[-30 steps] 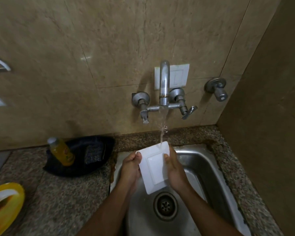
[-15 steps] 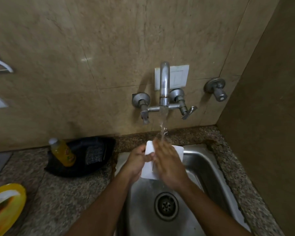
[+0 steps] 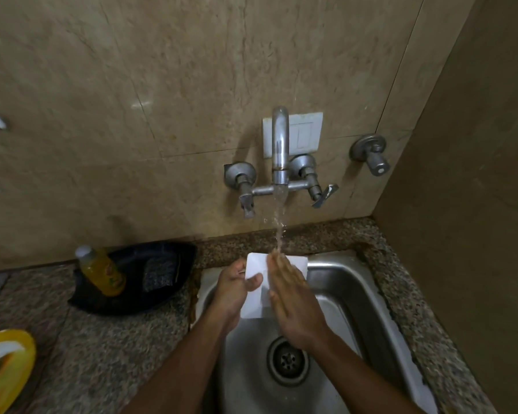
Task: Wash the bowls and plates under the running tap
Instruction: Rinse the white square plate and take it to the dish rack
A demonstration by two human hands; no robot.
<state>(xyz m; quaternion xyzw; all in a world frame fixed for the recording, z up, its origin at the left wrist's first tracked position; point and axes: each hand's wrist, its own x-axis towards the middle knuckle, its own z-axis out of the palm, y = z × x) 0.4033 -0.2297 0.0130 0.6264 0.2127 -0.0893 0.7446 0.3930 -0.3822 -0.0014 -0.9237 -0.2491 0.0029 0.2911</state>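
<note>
A white square plate (image 3: pixel 255 297) is held over the steel sink (image 3: pixel 350 297), under the stream from the wall tap (image 3: pixel 279 150). My left hand (image 3: pixel 232 289) grips the plate's left edge, thumb on its face. My right hand (image 3: pixel 293 303) lies flat across the plate with straight fingers, and the water falls on its fingertips. A yellow plate (image 3: pixel 3 372) with a white dish and food residue on it sits at the far left of the counter.
A black tray (image 3: pixel 174 294) beside the sink holds a yellow soap bottle (image 3: pixel 100 271) and a dark scrubber (image 3: pixel 159 271). The drain (image 3: pixel 287 361) lies below my hands. A side wall (image 3: pixel 461 234) stands close on the right, with a valve (image 3: pixel 371 153) and switch plate (image 3: pixel 307 134) behind the tap.
One second ago both hands held the plate by its edges, face up. My right hand has since moved onto the plate's face and lies flat on it, and the plate sits nearer the tap.
</note>
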